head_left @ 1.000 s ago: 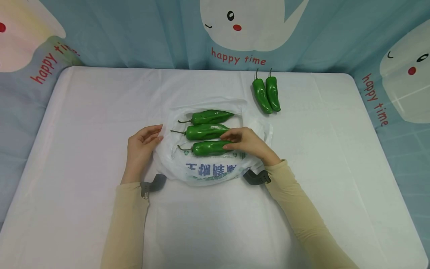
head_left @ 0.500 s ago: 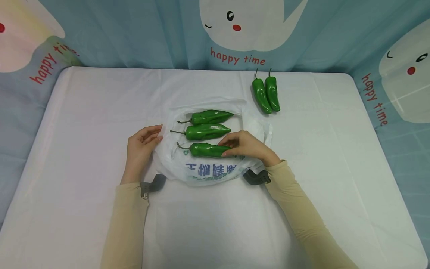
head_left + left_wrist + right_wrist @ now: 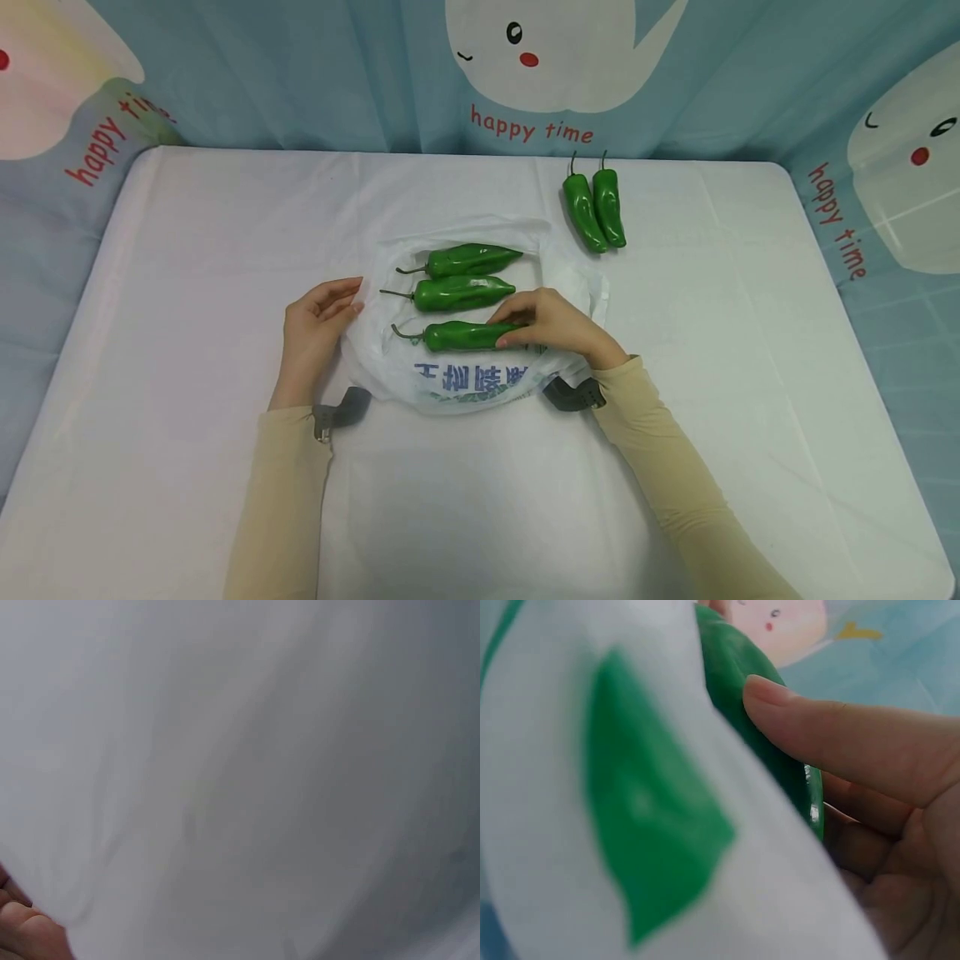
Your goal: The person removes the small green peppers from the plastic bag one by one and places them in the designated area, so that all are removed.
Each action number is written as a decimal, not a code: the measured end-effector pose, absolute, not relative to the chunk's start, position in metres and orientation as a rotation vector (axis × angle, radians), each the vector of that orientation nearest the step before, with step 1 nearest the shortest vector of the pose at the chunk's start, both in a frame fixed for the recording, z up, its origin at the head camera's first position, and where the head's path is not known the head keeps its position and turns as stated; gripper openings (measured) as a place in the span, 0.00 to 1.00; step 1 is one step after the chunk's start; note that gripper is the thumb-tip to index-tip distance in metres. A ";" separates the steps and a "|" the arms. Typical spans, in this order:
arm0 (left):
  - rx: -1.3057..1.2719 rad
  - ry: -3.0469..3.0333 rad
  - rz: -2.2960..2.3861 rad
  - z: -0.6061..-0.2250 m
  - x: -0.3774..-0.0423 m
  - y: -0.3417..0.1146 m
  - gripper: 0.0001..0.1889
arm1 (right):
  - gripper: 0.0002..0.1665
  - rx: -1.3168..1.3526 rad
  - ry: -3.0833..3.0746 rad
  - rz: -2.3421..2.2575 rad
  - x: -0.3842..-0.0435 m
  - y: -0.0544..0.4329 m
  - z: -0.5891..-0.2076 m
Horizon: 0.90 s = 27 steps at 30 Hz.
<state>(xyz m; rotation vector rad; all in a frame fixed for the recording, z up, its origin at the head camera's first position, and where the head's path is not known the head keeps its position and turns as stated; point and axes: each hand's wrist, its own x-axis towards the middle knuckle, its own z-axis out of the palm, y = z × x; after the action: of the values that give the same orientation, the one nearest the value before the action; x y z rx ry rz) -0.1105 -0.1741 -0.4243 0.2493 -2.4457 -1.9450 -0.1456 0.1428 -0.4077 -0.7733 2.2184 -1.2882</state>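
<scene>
A white plastic bag (image 3: 390, 379) with blue print lies spread with its mouth open. Inside it, two long green peppers, a far one (image 3: 468, 260) and a middle one (image 3: 461, 293), lie side by side, stems to the left. Nearest the person, a third green pepper (image 3: 461, 336) has its tip end between the thumb and fingers of my right hand (image 3: 555, 325). The right wrist view shows the thumb (image 3: 780, 712) along this pepper, partly behind the bag. My left hand (image 3: 318, 321) holds the bag's left side; bag plastic (image 3: 225, 787) fills most of the left wrist view.
Two more green peppers, one (image 3: 583, 212) beside the other (image 3: 609, 208), lie at the back of the white-covered table (image 3: 187, 250), right of the bag. A blue curtain (image 3: 337, 75) with printed figures hangs behind and at both sides.
My right hand has shifted the nearest pepper slightly toward the person and left, widening its gap from the middle pepper. My left hand stays at the bag's side.
</scene>
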 end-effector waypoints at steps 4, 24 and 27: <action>0.255 -2.444 -1.947 -0.424 -0.111 -0.174 0.18 | 0.14 -0.771 2.237 -1.305 -0.146 0.143 -0.405; 0.230 -2.416 -1.953 -0.426 -0.110 -0.174 0.18 | 0.15 -0.658 2.259 -1.441 -0.147 0.151 -0.400; 0.230 -2.415 -1.953 -0.426 -0.110 -0.174 0.18 | 0.16 -0.639 2.260 -1.463 -0.148 0.152 -0.400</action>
<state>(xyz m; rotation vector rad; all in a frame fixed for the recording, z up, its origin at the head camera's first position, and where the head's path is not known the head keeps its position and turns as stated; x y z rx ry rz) -0.1105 -0.1736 -0.4261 0.2297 -2.4148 -1.9525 -0.1476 0.1516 -0.3998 -0.6386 2.2600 -1.4630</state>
